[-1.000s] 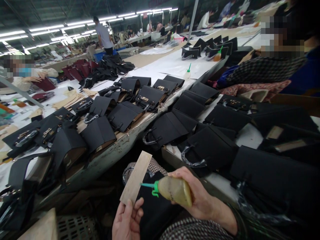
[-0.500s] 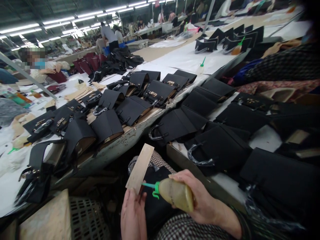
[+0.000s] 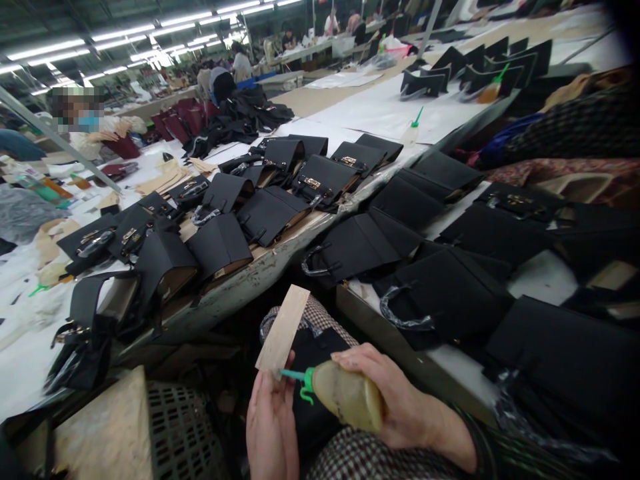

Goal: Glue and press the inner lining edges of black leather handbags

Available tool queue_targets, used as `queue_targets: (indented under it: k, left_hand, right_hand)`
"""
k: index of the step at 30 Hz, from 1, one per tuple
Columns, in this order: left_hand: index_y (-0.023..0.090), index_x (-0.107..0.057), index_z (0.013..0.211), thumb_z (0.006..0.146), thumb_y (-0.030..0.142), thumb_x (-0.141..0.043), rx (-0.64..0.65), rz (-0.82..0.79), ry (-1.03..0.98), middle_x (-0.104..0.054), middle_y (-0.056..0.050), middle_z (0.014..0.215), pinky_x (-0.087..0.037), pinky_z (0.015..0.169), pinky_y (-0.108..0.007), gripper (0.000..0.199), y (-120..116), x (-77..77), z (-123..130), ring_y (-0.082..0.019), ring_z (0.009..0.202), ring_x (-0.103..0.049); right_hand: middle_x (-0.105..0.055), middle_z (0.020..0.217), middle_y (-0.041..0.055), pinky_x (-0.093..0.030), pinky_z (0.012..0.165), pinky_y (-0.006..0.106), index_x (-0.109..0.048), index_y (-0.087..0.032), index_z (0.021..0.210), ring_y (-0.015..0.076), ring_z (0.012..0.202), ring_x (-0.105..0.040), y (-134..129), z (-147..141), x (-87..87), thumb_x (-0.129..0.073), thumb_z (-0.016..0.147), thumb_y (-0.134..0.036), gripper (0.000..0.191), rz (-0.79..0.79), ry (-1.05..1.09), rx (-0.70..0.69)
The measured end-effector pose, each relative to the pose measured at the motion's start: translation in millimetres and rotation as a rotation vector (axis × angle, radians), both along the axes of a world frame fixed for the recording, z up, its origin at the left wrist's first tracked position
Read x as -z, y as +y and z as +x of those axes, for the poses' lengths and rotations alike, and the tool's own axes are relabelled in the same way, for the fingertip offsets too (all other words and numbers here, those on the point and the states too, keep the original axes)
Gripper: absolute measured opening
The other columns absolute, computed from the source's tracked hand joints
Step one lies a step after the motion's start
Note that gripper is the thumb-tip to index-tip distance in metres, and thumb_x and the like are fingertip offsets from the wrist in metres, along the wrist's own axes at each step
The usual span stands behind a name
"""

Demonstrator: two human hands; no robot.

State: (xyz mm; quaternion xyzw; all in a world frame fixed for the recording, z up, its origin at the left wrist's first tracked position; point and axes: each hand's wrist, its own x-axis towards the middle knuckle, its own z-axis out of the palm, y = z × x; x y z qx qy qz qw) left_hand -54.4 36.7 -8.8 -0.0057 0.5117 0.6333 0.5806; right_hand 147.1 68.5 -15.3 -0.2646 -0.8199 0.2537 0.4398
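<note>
My left hand (image 3: pixel 273 417) grips the lower end of a flat, pale tan strip (image 3: pixel 284 327), which tilts up and away from me. In my right hand (image 3: pixel 395 393) is a squeeze glue bottle (image 3: pixel 347 395) with a green cap, lying nearly on its side. Its thin nozzle points left, the tip at the strip's lower end close to my left fingers. Whether the tip touches the strip I cannot tell. Beneath my hands a black handbag (image 3: pixel 313 367) lies on my lap, partly hidden by the hands and bottle.
Many black handbags (image 3: pixel 273 213) cover the table on the left, and more black bags (image 3: pixel 450 287) lie to my right. A plastic basket (image 3: pixel 183 427) stands low at left beside a tan board (image 3: pixel 103 427). Another glue bottle (image 3: pixel 411 133) stands farther back. A masked person sits at far left.
The bottle's nozzle has moved slightly left and down toward the strip's lower end. Both hands keep their hold. The whole view has shifted a little.
</note>
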Motion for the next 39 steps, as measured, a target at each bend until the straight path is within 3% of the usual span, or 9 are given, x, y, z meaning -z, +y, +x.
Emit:
queue_targets:
  k: [3,7,11,16,24,26,30,33,39]
  left_hand:
    - [0.011,-0.061,0.12,0.096,0.025,-0.05,-0.014,-0.013,0.007,-0.069,-0.017,0.12,-0.045,0.107,-0.038,0.03,-0.4,2.2,-2.3,-0.024,0.117,-0.064]
    - [0.011,-0.061,0.123,0.097,0.028,-0.049,0.051,0.041,0.013,-0.069,-0.016,0.121,-0.04,0.111,-0.036,0.033,0.4,2.4,-2.6,-0.024,0.124,-0.059]
    - [0.01,-0.062,0.12,0.097,0.027,-0.049,0.009,-0.014,0.033,-0.07,-0.016,0.118,-0.038,0.113,-0.04,0.031,0.1,2.6,-2.1,-0.025,0.122,-0.06]
    - [0.009,-0.06,0.123,0.097,0.027,-0.05,0.055,0.023,0.035,-0.07,-0.017,0.117,-0.036,0.113,-0.04,0.033,-2.0,10.2,-7.3,-0.025,0.122,-0.06]
    - [0.011,-0.058,0.123,0.097,0.031,-0.048,0.063,-0.02,0.02,-0.07,-0.017,0.118,-0.033,0.11,-0.043,0.034,0.4,15.3,-11.6,-0.025,0.117,-0.063]
    - [0.01,-0.058,0.122,0.096,0.031,-0.049,0.063,-0.031,0.021,-0.07,-0.018,0.118,-0.034,0.109,-0.042,0.034,1.4,16.4,-11.6,-0.025,0.118,-0.063]
    - [0.013,-0.059,0.123,0.091,0.03,-0.056,0.041,-0.043,0.034,-0.069,-0.017,0.119,-0.04,0.105,-0.041,0.037,1.8,18.2,-9.9,-0.027,0.12,-0.061]
    - [0.014,-0.06,0.124,0.087,0.029,-0.061,0.032,-0.036,0.068,-0.067,-0.016,0.125,-0.044,0.104,-0.038,0.039,1.6,18.2,-8.2,-0.028,0.124,-0.058]
    - [0.01,-0.061,0.125,0.09,0.027,-0.054,0.021,-0.076,0.11,-0.069,-0.019,0.119,-0.041,0.11,-0.047,0.039,1.6,19.5,-7.2,-0.03,0.116,-0.064]
  right_hand:
    - [-0.059,0.123,0.0168,-0.055,0.089,0.043,-0.032,-0.016,0.142,0.0284,0.11,-0.058,1.6,-0.4,0.6,-0.061,0.072,-0.012,0.076,-0.001,0.001,0.05]
    - [-0.059,0.122,0.0158,-0.056,0.086,0.043,-0.033,-0.017,0.142,0.0279,0.107,-0.06,3.7,0.2,1.3,-0.062,0.072,-0.015,0.075,-0.019,-0.019,-0.024]
    - [-0.059,0.122,0.0157,-0.055,0.087,0.042,-0.032,-0.017,0.142,0.028,0.108,-0.059,6.8,2.8,0.5,-0.066,0.074,-0.015,0.076,-0.011,0.01,0.064]
    - [-0.058,0.121,0.0159,-0.055,0.088,0.043,-0.033,-0.016,0.142,0.0281,0.108,-0.059,8.7,5.9,1.0,-0.063,0.073,-0.015,0.076,-0.009,-0.024,-0.017]
    - [-0.057,0.114,0.0138,-0.055,0.085,0.044,-0.041,-0.018,0.133,0.0271,0.1,-0.057,45.6,20.6,16.3,-0.073,0.08,-0.024,0.062,0.039,-0.005,0.421]
    - [-0.056,0.113,0.0139,-0.055,0.084,0.043,-0.04,-0.018,0.133,0.0266,0.1,-0.057,41.3,17.7,14.6,-0.072,0.08,-0.024,0.063,0.026,0.02,0.4]
    - [-0.056,0.118,0.0164,-0.055,0.088,0.043,-0.034,-0.015,0.139,0.028,0.106,-0.057,16.0,3.8,4.8,-0.071,0.08,-0.021,0.07,-0.01,0.06,0.169]
    - [-0.056,0.122,0.0172,-0.053,0.091,0.045,-0.032,-0.015,0.142,0.0288,0.11,-0.055,7.1,-2.1,1.5,-0.071,0.08,-0.02,0.073,-0.035,0.061,0.079]
    - [-0.054,0.121,0.0159,-0.053,0.089,0.043,-0.034,-0.016,0.14,0.0278,0.109,-0.054,17.7,0.9,9.4,-0.072,0.078,-0.016,0.073,-0.037,0.105,0.178]
